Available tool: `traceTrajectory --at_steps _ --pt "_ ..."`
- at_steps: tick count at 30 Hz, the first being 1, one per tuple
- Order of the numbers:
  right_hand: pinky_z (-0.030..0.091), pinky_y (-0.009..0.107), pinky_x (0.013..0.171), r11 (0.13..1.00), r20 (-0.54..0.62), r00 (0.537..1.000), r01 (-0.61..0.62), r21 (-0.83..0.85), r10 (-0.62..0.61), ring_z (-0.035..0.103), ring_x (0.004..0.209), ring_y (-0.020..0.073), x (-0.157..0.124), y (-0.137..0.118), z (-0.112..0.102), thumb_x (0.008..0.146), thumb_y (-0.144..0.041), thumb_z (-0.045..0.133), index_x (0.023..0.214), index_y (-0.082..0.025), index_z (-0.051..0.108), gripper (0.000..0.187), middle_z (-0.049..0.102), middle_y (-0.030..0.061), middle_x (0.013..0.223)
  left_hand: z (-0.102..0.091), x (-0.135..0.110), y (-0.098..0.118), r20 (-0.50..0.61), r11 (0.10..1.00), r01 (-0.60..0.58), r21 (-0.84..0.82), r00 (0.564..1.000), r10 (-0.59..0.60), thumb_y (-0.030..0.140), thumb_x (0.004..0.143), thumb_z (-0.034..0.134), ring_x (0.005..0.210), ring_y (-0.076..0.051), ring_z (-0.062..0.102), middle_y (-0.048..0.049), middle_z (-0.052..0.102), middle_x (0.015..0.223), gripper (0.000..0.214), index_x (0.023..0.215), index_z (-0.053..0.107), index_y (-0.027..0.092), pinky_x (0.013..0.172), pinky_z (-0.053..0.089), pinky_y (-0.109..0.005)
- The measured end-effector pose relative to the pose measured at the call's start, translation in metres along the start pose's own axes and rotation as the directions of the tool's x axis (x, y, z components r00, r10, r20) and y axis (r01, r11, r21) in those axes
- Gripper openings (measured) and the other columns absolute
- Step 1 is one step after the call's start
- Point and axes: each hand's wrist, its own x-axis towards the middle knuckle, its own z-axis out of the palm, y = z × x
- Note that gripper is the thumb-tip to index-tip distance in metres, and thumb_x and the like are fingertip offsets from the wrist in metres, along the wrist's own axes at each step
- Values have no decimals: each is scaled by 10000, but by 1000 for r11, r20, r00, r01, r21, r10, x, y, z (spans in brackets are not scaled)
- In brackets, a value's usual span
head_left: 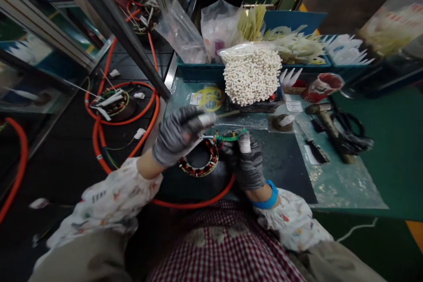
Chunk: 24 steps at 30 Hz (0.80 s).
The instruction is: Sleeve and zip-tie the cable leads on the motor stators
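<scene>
My left hand (181, 135), in a grey striped glove with white tape on a fingertip, is closed and smeared by motion. From its fingertips sticks out a thin yellowish stick (228, 113), its far end towards the white bundle. My right hand (249, 161), gloved alike and with a blue wristband, pinches the narrow green circuit board (228, 138) at its right end. Small yellow parts stand up on the board, and wires run from its left end. Just below lies a ring-shaped stator (200, 167) with copper windings, partly covered by my left hand.
A thick orange cable (198, 205) loops around the stator and across the dark conveyor at left, where another stator (114, 105) lies. A metal post (122, 26) slants beside it. Behind are a bundle of white sticks (253, 75) and blue bins; at right, a hammer (333, 130).
</scene>
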Motion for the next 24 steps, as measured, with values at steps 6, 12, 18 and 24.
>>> traceTrajectory --at_steps 6,12,18,24 --pt "730 441 868 976 -65 979 185 -115 -193 848 914 281 -3 -3 5 1092 -759 620 1008 -281 789 514 891 76 998 8 -31 26 112 912 -380 151 924 367 201 1166 512 1238 -230 848 -70 891 1289 440 1483 788 330 1028 731 -360" --pt "733 460 891 968 -92 966 235 -84 -242 865 927 288 -10 1 -4 1039 -672 768 1039 -270 813 405 910 60 1022 10 -25 35 4 943 -333 -28 943 333 216 1205 491 1187 -179 866 -65 906 1213 354 1321 822 267 1034 715 -303" --pt "719 479 893 955 -77 953 286 -82 -292 820 890 268 -12 9 -3 1062 -718 700 1047 -304 740 416 855 43 994 4 -40 28 84 942 -311 -124 943 322 303 1195 565 1245 -196 857 -29 897 1279 301 1291 850 313 1107 709 -332" --pt "710 424 831 940 66 938 341 -17 -340 798 835 236 -4 7 0 1116 -785 563 1068 -308 719 505 798 25 928 -19 -65 -13 160 913 370 -175 925 -344 537 1067 762 1251 -325 841 -152 825 1439 638 1612 659 221 1074 732 -476"
